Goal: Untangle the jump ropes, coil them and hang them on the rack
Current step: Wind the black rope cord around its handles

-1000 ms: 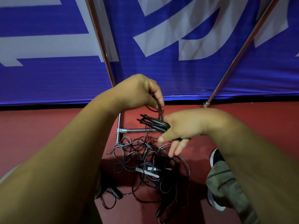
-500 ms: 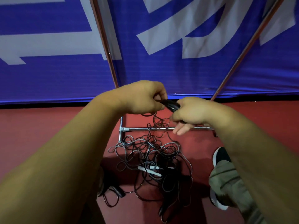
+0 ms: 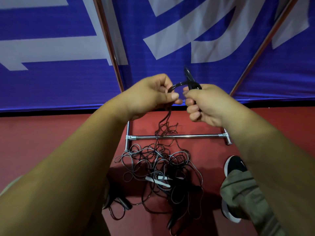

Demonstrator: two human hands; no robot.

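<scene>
The left hand [image 3: 153,97] is closed, thumb and fingers pinching a thin black cord [image 3: 175,84]. The cord arches across the small gap to the right hand [image 3: 207,106], which is curled tight round black handles [image 3: 190,78] that stick up above its knuckles. From under the left hand, kinked strands drop straight down into the tangle of jump ropes [image 3: 158,164], heaped on the floor [image 3: 42,142] below both hands.

The cord looks light, limp and slick, and it springs into loops. A hard pull would likely cinch the knots rather than free them. The rigid handles are the sure hold. The cord is probably best pinched close to them and fed through the fingers a little at a time.

Between the hands and the heap lies the low crossbar of the rack [image 3: 187,136]. The hanging strands cross it and may snag there. Its uprights [image 3: 109,43] climb on either side beyond the hands, against a blue banner [image 3: 230,68].

White handles [image 3: 159,179] lie buried in the heap, so more than one rope is knotted in. A black shoe [image 3: 234,165] sits under the right forearm, just beside the outer loops, where it could pin them.
</scene>
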